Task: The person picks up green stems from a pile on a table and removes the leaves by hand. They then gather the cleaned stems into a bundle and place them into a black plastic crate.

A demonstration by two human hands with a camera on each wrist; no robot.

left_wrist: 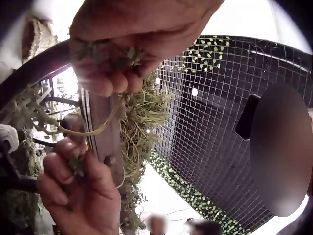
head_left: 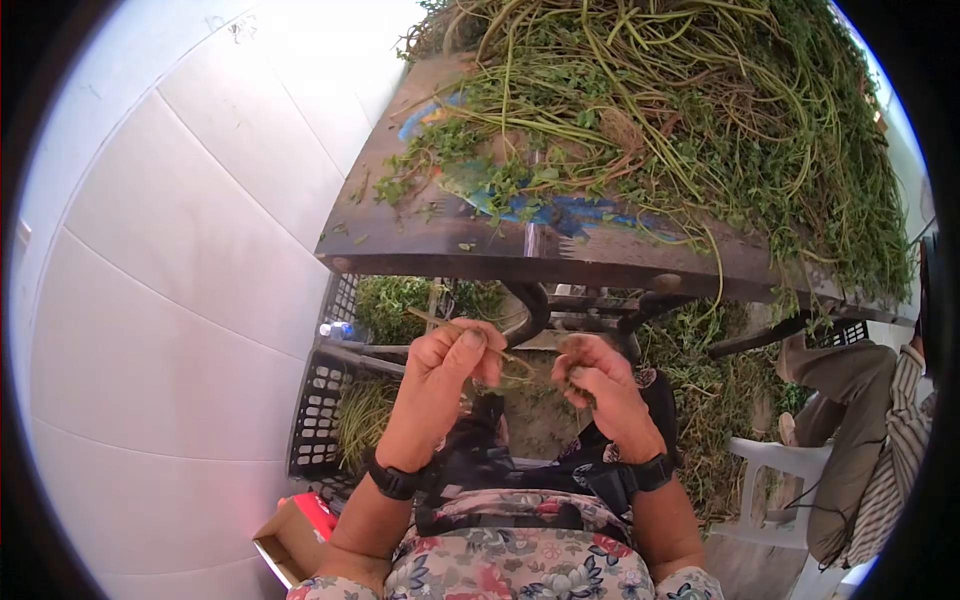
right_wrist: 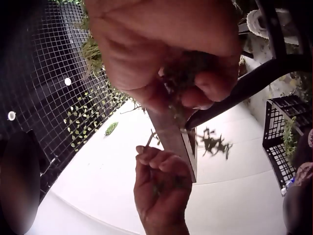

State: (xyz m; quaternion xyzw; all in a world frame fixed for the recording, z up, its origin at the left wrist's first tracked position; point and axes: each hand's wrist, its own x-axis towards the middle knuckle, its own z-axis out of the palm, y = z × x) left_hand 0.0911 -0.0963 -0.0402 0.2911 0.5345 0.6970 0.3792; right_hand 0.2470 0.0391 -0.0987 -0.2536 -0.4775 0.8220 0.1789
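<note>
In the head view the left hand (head_left: 440, 378) pinches a thin green-brown stem (head_left: 432, 318) between thumb and fingers, its end pointing up to the left. The right hand (head_left: 612, 392), a short gap to the right, has its fingers curled round small green leaves. Those dark leaves (right_wrist: 183, 73) show in the right wrist view inside the right hand (right_wrist: 161, 44), with a leafy sprig (right_wrist: 215, 144) hanging below. Leaf bits (left_wrist: 129, 58) also lie in the left hand's curled fingers in the left wrist view, and a pale stem (left_wrist: 83, 132) curves near the right hand (left_wrist: 83, 191).
A wooden table (head_left: 430, 262) ahead carries a large heap of stems and leaves (head_left: 640, 120). Black crates (head_left: 318, 400) with greens stand at lower left, beside a red-edged box (head_left: 295, 535). More greens lie under the table. At right are a white plastic chair (head_left: 765, 465) and a seated person (head_left: 850, 430).
</note>
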